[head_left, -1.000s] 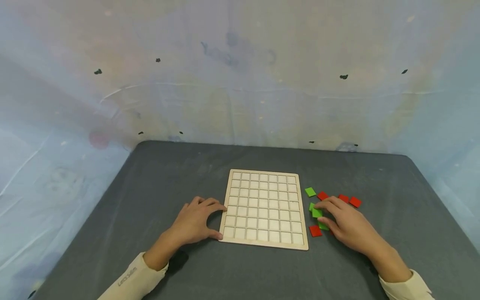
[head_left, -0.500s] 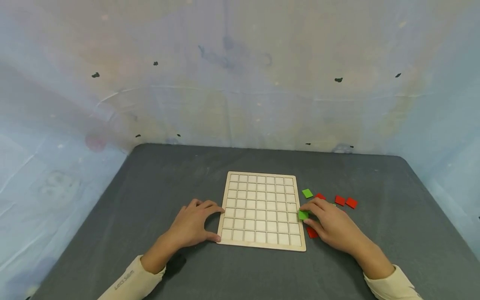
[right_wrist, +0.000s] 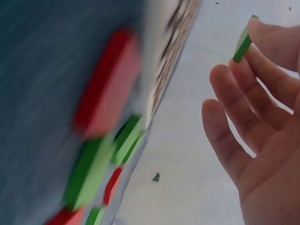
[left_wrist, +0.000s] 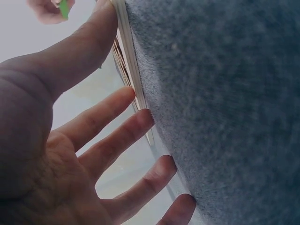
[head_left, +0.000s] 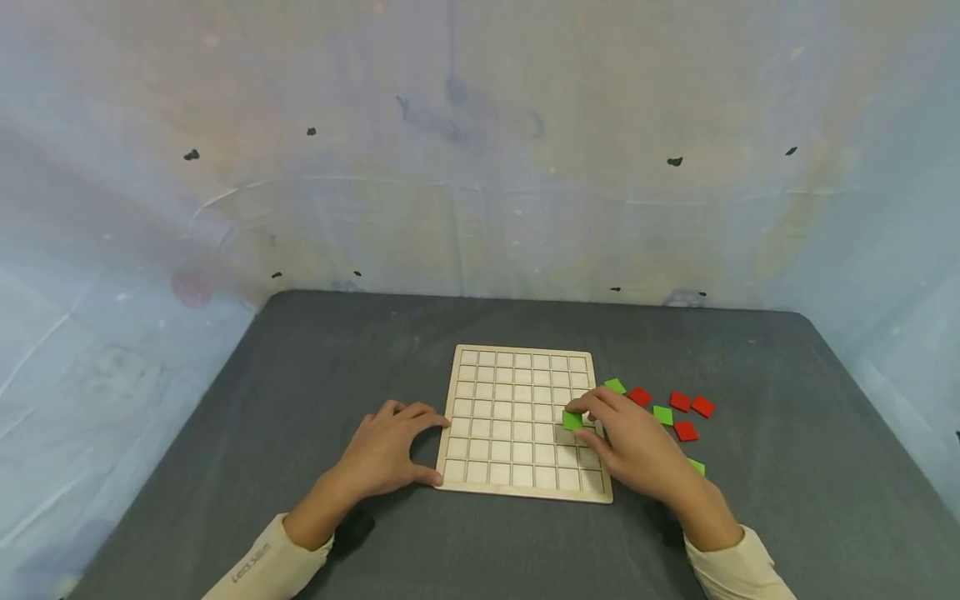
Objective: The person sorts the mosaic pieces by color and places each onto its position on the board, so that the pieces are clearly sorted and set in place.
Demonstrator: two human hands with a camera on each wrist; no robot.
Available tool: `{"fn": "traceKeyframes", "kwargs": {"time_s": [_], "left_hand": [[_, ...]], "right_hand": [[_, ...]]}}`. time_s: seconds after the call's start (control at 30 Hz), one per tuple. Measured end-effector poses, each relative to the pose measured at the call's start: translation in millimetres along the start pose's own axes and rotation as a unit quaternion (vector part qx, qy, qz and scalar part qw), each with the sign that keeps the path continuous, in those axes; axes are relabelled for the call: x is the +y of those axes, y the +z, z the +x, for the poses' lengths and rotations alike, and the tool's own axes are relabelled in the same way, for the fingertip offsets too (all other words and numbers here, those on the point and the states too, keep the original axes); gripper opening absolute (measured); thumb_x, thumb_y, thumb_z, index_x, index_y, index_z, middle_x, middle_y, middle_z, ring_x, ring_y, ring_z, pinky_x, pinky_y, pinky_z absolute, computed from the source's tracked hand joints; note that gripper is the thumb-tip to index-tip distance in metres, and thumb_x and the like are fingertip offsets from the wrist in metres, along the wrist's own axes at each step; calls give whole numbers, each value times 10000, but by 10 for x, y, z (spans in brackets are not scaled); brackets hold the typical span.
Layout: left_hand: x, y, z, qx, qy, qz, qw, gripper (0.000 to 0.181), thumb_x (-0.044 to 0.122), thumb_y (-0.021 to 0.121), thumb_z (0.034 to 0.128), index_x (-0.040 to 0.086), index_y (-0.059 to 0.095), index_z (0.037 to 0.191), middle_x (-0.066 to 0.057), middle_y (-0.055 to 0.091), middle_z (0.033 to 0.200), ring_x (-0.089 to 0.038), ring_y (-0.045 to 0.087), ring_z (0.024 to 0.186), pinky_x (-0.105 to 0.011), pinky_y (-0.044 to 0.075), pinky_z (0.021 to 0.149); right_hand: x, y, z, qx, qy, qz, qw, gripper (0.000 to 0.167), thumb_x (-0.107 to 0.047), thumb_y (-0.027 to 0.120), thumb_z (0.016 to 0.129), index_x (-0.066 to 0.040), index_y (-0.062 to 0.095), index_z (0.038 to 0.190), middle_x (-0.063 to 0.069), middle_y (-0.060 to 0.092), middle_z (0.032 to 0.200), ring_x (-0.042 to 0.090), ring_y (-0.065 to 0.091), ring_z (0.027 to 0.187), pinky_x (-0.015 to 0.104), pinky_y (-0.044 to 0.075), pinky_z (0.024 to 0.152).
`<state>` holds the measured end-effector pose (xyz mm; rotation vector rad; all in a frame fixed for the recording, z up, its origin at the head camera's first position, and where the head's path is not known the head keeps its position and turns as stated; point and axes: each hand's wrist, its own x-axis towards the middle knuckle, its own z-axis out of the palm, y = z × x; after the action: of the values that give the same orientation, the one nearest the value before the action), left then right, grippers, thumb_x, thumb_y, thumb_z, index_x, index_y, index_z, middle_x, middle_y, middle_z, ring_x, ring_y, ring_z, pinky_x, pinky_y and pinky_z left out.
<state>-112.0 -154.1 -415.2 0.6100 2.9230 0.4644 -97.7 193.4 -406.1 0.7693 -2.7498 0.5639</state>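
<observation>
A pale wooden grid board [head_left: 510,417] with square recesses lies on the dark table. My left hand [head_left: 386,450] rests at its left edge, thumb and fingertips touching the rim, fingers spread in the left wrist view. Above the right-hand columns of the board, my right hand [head_left: 637,437] pinches a green square tile [head_left: 572,420] between thumb and fingers. In the right wrist view the same green tile [right_wrist: 243,42] is held up, apart from the board. Part of the board's right side is hidden under this hand.
Right of the board lie loose red tiles [head_left: 686,431] and green tiles [head_left: 662,415], several in all, some partly covered by the right hand and wrist. A pale patterned sheet [head_left: 465,167] hangs behind the dark table [head_left: 360,333].
My right hand has picked the green tile from the loose ones and carried it left over the board. The left hand has stayed at the board's left edge.
</observation>
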Motion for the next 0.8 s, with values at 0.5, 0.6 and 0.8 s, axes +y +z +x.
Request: {"fn": "traceKeyframes", "kwargs": {"time_s": [0.5,0.6,0.8], "left_hand": [[-7,-11,-12,42,-21,3,10000,698,471,903,648,333,653,1286,61,598,1353,-288,521,1188,-545,439,900],[-3,-13,-8,29,-55,14,10000,697,468,902,655,335,651,1291,66,595,1360,-271,518,1181,-528,438,891],[-5,-17,-7,40,-109,64,9999,696,476,903,646,341,654,1282,72,596,1357,-266,519,1180,-542,439,907]], "right_hand": [[-384,150,461,-340,-7,795,9963,273,-275,679,960,-226,649,1227,-75,614,1160,112,618,959,284,512,763],[-448,155,536,-328,-27,816,9961,266,-289,672,963,-237,656,1224,-74,614,1160,111,618,971,311,525,793],[-526,218,655,-392,21,1042,9938,263,-276,681,958,-239,663,1218,-81,613,1186,101,607,993,322,527,828]]}}
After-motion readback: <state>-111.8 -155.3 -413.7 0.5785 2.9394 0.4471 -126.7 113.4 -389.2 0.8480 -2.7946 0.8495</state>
